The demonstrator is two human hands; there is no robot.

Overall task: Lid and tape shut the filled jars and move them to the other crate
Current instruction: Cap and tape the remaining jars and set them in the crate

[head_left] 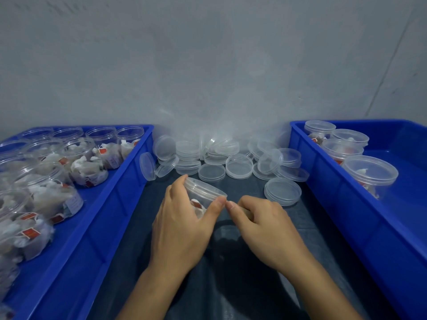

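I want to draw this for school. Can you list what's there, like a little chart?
left hand: grips a lidded clear plastic jar, tilted
right hand: fingers pinch something at the jar's lid edge, too hidden to tell
left blue plastic crate: open filled jars
right blue plastic crate: lidded jars
pile of clear round lids: between crates

Left crate (111, 204): open filled jars (89, 167) in rows. Right crate (323, 181): four lidded jars (369, 173) along its left wall. Between crates, a cloth-covered table (242, 285); loose lids (239, 166) heaped at its far edge, against the wall (208, 65). Both hands centre, before the heap: left hand (184, 227) holds a tilted lidded jar (203, 192); right hand (265, 222) beside it, possibly holding tape.
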